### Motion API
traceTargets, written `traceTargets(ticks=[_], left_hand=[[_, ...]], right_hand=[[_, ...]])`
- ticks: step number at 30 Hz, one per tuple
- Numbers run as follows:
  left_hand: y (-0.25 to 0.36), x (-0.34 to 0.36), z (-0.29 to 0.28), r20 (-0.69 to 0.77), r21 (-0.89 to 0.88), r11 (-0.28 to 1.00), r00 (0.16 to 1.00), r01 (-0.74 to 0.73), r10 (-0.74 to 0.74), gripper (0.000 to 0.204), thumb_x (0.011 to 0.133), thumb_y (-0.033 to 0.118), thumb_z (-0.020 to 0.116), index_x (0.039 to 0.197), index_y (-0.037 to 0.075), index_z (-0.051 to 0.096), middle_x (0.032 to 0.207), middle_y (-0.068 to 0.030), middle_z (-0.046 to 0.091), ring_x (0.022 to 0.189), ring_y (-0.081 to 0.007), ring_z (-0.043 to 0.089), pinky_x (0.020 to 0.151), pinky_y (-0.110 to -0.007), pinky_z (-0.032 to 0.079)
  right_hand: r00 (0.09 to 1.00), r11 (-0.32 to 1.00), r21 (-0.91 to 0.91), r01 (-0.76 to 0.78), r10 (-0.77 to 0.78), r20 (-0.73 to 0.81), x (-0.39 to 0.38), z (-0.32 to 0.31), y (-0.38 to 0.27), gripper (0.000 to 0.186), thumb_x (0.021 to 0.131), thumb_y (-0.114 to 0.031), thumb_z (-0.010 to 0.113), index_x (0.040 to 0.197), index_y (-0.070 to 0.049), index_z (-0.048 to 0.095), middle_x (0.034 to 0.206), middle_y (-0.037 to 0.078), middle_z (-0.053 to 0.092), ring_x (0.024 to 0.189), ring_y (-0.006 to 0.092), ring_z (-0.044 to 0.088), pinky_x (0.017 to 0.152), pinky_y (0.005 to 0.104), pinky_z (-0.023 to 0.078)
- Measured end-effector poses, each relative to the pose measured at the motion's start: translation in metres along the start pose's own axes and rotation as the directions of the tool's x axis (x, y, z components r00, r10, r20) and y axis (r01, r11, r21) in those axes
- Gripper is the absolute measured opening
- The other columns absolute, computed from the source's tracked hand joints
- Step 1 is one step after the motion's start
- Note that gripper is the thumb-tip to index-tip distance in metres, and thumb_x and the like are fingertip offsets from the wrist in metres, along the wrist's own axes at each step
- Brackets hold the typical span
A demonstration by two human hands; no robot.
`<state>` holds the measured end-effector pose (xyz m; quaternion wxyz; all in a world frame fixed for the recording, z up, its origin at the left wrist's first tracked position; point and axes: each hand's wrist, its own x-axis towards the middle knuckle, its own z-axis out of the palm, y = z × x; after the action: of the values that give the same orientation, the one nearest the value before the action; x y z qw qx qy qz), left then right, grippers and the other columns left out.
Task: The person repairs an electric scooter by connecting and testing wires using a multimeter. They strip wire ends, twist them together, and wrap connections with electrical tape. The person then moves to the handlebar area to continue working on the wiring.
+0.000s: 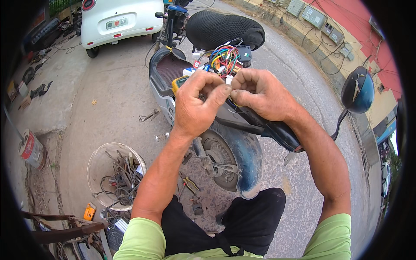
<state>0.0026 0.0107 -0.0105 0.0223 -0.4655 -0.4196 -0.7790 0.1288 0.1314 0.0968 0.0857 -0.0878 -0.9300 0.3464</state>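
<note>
White plug (229,79), apparently pinched by the fingertips of both left hand (196,102) and right hand (265,96), sits just on the near side of the coloured wires (225,57); steady handling by its body, without tugging the leads, is advised.

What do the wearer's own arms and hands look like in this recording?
The left hand and right hand are both bare, without gloves, and no watch or bracelet shows. The forearms are uncovered too, below short, plain lime-green sleeves.
</note>
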Motion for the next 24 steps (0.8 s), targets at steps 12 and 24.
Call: traceTargets(ticks=[12, 24], left_hand=[[0.002, 0.004, -0.006, 0.121, 0.328, 0.921, 0.977, -0.208, 0.177, 0.011, 0.089, 0.007, 0.071, 0.089, -0.001, 0.065, 0.08, -0.0097, 0.06, 0.069, -0.0191, 0.059, 0.062, -0.034, 0.048], [-0.008, -0.009, 0.01, -0.024, -0.047, 0.958, 0.958, 0.283, -0.284, 0.038, 0.102, 0.034, 0.064, 0.082, 0.003, 0.064, 0.069, 0.0004, 0.059, 0.062, -0.0053, 0.05, 0.054, -0.023, 0.038]], right_hand=[[1.0, 0.999, -0.042, -0.004, 0.005, 0.015, -0.001, 0.0, -0.004, 0.017, 0.089, -0.015, 0.071, 0.095, 0.0, 0.065, 0.081, -0.001, 0.063, 0.075, 0.0065, 0.056, 0.067, 0.026, 0.048], [1.0, 1.0, -0.029, -0.009, 0.009, 0.018, -0.002, 0.0, -0.004, 0.013, 0.089, -0.01, 0.069, 0.095, 0.0, 0.064, 0.084, 0.0, 0.064, 0.078, 0.0072, 0.058, 0.071, 0.0258, 0.05]])
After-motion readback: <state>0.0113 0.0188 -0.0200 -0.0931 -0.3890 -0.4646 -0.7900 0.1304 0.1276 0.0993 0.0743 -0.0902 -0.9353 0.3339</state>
